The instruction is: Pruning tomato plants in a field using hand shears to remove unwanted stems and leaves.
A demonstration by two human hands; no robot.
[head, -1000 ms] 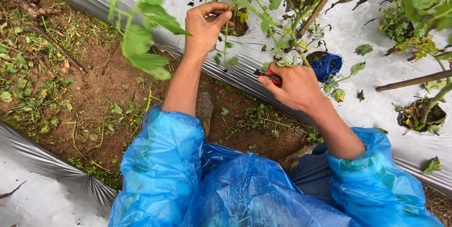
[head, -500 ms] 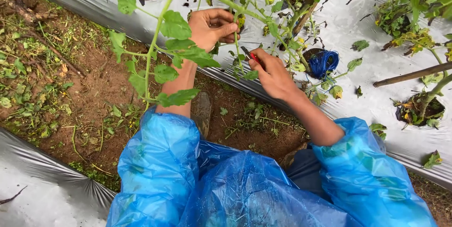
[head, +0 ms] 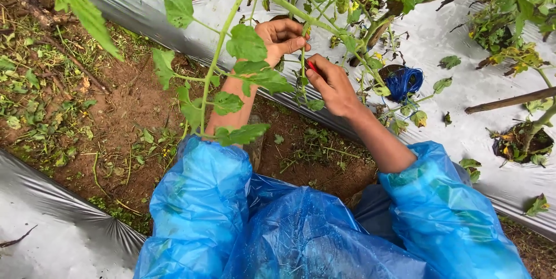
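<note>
The left hand (head: 282,37) is pinching a thin green stem (head: 302,73) above the plastic-covered bed (head: 463,105), while the right hand (head: 330,82) is closing on a small red tool (head: 313,66) beside it; the stem looks not yet cut.

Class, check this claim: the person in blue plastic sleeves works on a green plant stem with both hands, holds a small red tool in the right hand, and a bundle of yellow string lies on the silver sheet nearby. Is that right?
Not quite. The bundle of string is blue, not yellow, as the head view shows. The rest stands: both the left hand and the right hand are at the plant stem, the right hand holds a small red tool, and the string lies on the silver sheet.
</note>
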